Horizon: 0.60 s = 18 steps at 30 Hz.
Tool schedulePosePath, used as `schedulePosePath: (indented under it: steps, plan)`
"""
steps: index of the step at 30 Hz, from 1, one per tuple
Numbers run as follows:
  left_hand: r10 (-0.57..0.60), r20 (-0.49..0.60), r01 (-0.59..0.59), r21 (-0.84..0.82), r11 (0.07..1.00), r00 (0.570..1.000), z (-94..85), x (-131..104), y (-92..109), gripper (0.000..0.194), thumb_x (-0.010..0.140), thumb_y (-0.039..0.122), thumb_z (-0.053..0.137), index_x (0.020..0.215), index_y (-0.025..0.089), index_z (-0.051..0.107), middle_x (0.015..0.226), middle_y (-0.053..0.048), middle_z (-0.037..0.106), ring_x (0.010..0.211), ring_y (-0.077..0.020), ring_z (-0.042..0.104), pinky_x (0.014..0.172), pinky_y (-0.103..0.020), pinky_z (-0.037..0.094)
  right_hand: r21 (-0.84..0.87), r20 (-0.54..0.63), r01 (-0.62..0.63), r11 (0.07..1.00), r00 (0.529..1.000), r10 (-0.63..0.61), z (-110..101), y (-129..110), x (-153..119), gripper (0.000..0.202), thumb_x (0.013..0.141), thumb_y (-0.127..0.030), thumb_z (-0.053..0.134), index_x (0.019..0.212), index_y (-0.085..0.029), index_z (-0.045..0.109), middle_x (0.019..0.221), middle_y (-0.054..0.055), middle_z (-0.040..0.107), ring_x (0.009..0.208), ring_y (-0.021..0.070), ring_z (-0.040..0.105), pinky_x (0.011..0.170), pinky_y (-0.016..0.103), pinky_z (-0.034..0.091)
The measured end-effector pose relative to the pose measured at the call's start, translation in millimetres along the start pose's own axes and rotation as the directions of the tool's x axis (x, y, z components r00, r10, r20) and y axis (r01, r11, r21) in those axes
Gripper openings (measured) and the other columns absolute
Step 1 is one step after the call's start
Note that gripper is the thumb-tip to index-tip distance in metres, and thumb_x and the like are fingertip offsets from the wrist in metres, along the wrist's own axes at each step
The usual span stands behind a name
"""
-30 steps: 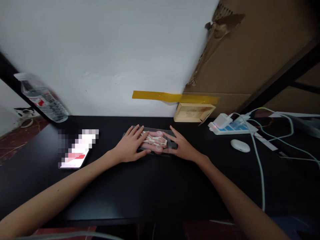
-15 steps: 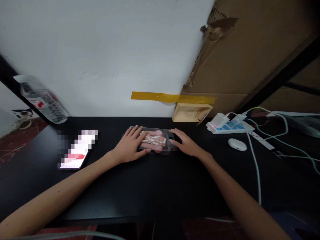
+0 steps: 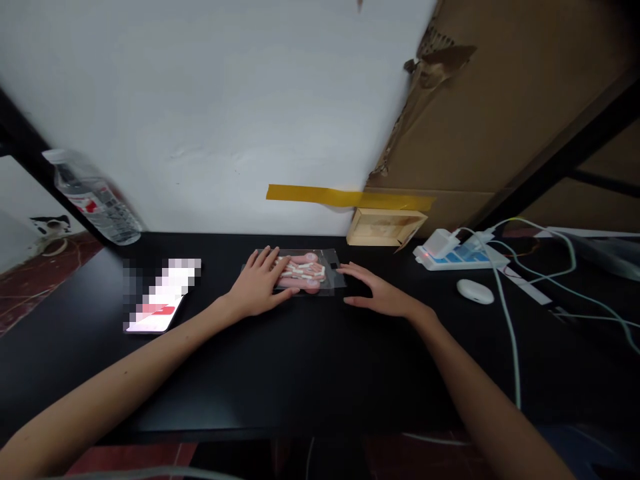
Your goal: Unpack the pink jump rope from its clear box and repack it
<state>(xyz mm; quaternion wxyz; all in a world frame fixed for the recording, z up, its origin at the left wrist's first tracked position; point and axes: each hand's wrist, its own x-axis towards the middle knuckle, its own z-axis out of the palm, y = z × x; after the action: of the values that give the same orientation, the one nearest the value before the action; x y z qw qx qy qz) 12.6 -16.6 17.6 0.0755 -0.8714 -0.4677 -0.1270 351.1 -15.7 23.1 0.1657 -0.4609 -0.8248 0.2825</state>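
A clear plastic packet [image 3: 311, 271] with pink and white pieces inside lies flat on the black desk [image 3: 300, 373]. My left hand [image 3: 257, 283] rests over its left part, palm down with fingers spread, hiding that end. At the packet's right end is my right hand [image 3: 377, 291], fingers stretched out and thumb apart. Its fingertips are at the packet's right edge; whether they touch it I cannot tell. Neither hand grips anything.
To the left lie a lit phone [image 3: 163, 297] and a leaning plastic bottle [image 3: 100, 200]. A shallow wooden box [image 3: 385, 227] stands against the wall. On the right are a power strip [image 3: 460, 257], a white oval case [image 3: 475, 291] and loose cables [image 3: 510, 340].
My right hand has drawn slightly away from the packet's right end, its thumb now off the plastic. My left hand still lies on the packet. The view has shifted slightly.
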Motion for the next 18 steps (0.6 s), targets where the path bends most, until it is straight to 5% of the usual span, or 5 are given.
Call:
schedulePosePath:
  steps: [9,18]
  plan:
    - [0.035,-0.013,-0.036,-0.019,0.999,0.999,0.4,-2,1,0.073,0.095,0.064,0.046,0.152,0.020,0.034,0.159,-0.015,0.037,0.148,-0.0392,0.028,0.120,-0.055,0.021,-0.262,-0.294,-0.052,0.964,0.955,-0.028,44,-12,19,0.066,0.091,-0.056,0.055,0.142,-0.014,0.052,0.147,0.018,0.054,0.144,0.0371,0.041,0.118,0.058,0.033]
    - [0.027,0.017,-0.027,0.005,1.000,0.999,-2.7,-1,2,0.075,0.095,0.065,0.045,0.152,0.016,0.037,0.159,-0.017,0.036,0.149,-0.0386,0.027,0.121,-0.053,0.020,-0.093,-0.395,0.007,0.996,0.918,-0.044,15,-8,12,0.055,0.103,-0.052,0.032,0.149,-0.024,0.045,0.153,0.012,0.049,0.143,0.0255,0.043,0.121,0.050,0.031]
